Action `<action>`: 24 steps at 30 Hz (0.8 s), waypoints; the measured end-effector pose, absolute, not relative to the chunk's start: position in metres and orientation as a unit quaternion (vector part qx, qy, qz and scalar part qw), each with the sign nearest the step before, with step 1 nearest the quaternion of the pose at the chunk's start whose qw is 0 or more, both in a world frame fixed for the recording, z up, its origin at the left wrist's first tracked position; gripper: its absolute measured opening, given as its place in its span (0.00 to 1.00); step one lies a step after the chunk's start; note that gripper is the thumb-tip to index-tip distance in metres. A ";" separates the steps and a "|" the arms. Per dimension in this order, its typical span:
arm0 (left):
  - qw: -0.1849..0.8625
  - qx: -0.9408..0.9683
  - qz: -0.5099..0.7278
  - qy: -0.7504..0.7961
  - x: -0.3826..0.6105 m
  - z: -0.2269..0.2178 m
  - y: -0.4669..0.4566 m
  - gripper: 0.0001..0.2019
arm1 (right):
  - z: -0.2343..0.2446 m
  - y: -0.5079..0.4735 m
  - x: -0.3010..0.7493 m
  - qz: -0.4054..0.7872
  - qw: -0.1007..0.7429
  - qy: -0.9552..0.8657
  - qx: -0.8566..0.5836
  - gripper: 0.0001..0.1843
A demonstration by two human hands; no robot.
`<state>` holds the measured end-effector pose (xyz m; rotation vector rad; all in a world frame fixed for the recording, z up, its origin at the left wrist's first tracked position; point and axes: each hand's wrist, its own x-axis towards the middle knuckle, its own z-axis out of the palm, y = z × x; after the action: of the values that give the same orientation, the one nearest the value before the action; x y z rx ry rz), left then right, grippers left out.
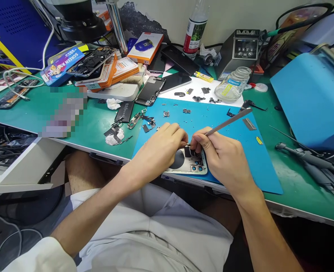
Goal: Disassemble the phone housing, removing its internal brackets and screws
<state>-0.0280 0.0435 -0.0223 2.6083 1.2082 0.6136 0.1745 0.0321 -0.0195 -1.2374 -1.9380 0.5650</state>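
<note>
An opened phone housing (pixel 180 166) with a round black pad and two camera rings lies at the bench's near edge. My left hand (pixel 167 145) is closed over its far left part, fingers curled and pressed together; what the fingertips pinch is hidden. Between both hands a small black part (pixel 187 152) shows at the housing. In my right hand (pixel 222 151) is a slim grey metal tool, apparently tweezers (pixel 230 121), its wide end slanting up to the right. The tool's working tip is hidden behind my fingers.
Tiny screws and phone parts lie scattered on the blue mat (pixel 264 175). Behind it stand a glass jar (pixel 231 87), a bottle (pixel 195 34) and a soldering station (pixel 240 49). A black battery (pixel 125 112) and stacked boxes (pixel 124 70) are left; grey-handled tools (pixel 311 162) lie right.
</note>
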 end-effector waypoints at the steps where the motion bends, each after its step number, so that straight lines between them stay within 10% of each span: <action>1: 0.099 0.883 0.208 0.408 -0.028 -0.022 0.044 0.08 | -0.020 0.032 0.174 0.217 0.378 -0.759 -0.484 0.18; 24: 0.111 0.846 0.209 0.478 -0.019 -0.016 0.044 0.04 | -0.023 0.029 0.179 0.247 0.398 -0.737 -0.487 0.16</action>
<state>-0.0185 0.0438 -0.0164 2.4835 1.4052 0.6145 0.1789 0.0288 -0.0226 -1.2319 -1.8667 0.6243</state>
